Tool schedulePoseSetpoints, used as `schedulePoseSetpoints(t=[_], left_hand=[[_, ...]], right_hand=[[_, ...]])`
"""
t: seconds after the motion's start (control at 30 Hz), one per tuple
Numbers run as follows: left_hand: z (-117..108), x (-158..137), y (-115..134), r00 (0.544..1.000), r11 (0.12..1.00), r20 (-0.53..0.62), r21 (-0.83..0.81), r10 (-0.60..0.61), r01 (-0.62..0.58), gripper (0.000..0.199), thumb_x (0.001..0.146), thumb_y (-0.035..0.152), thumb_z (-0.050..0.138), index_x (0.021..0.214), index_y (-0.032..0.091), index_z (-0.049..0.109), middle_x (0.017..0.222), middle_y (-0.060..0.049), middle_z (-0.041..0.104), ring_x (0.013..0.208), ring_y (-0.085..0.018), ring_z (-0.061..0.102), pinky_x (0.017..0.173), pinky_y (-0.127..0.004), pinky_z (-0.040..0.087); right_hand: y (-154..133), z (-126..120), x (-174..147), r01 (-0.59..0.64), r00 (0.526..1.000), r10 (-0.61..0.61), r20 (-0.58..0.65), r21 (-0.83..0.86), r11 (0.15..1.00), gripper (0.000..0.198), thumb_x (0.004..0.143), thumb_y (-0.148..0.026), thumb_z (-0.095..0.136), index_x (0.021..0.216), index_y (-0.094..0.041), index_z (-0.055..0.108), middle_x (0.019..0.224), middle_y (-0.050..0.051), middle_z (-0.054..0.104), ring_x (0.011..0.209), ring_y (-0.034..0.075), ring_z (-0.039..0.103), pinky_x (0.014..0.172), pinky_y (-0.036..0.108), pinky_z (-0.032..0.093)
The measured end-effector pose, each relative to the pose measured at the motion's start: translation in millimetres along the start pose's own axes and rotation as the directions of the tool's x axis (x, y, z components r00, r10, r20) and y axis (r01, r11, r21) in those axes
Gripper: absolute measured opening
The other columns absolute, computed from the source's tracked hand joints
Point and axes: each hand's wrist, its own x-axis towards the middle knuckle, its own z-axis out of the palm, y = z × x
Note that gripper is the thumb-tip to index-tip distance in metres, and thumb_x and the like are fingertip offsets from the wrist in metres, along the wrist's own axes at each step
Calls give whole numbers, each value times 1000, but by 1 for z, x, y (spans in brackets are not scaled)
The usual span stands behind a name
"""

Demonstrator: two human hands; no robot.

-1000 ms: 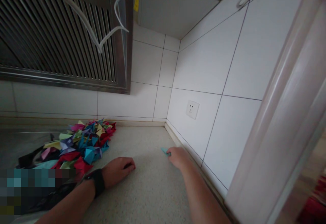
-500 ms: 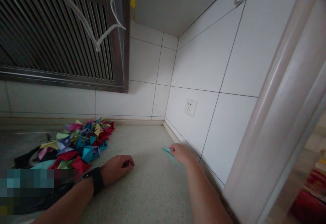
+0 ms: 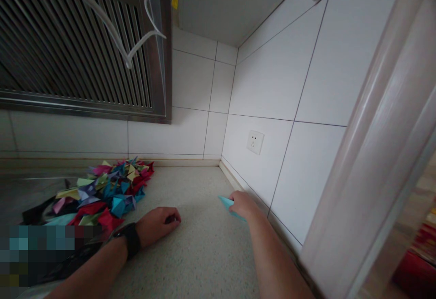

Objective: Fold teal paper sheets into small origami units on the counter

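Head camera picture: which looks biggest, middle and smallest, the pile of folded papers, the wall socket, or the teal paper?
1. Pile of folded papers, by far the largest.
2. Teal paper and wall socket look about alike; the right hand hides part of the paper, so no ranking.

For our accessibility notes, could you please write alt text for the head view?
The right hand holds a teal paper piece on a speckled countertop near the tiled wall, while the left hand rests curled beside a pile of colourful folded paper.

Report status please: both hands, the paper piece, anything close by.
Right hand on teal folded paper, near the wall. Left hand fisted on counter, grip unclear. Pile of folded papers lies left, apart.
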Motion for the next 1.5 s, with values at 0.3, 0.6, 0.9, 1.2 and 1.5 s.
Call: schedulePoseSetpoints(t=[0.3,0.6,0.9,1.2,1.5], left_hand=[[-1,-2,2,1000,1000,-5,-18,18,-18,29,85,40,45,94,21,65,83,-3,63,74,-15,55,63,-25,35],[-3,-4,15,1000,1000,-18,-9,1,-1,32,84,43,49,104,21,61,86,-3,61,71,-14,53,61,-25,35],[-1,-3,11,1000,1000,-12,17,26,-26,29,85,40,47,98,21,64,86,-4,61,75,-15,54,64,-26,36],[1,0,9,999,999,-1,16,40,-40,27,87,40,46,96,22,63,87,-2,61,74,-14,54,65,-25,37],[0,-2,9,998,998,9,19,65,-66,28,88,40,45,96,20,63,88,-4,61,76,-15,53,66,-26,36]], right_hand=[[-19,-12,-9,234,972,-233,-23,122,965,21,74,-24,61,91,-23,73,94,3,69,90,15,62,78,22,41],[-52,-11,-20,504,824,-555,118,297,811,21,73,-28,65,93,-23,72,87,-1,70,77,12,63,67,19,41],[-5,-34,-26,255,965,-259,30,102,962,21,72,-15,59,88,-23,70,90,1,67,82,14,60,66,21,37],[-12,-17,-19,285,958,-287,3,112,952,34,70,-10,56,100,-24,63,90,0,66,78,12,58,63,20,34],[-12,-11,-14,201,968,-210,140,79,976,45,57,-24,75,101,-24,67,101,2,66,86,17,60,70,23,40]])
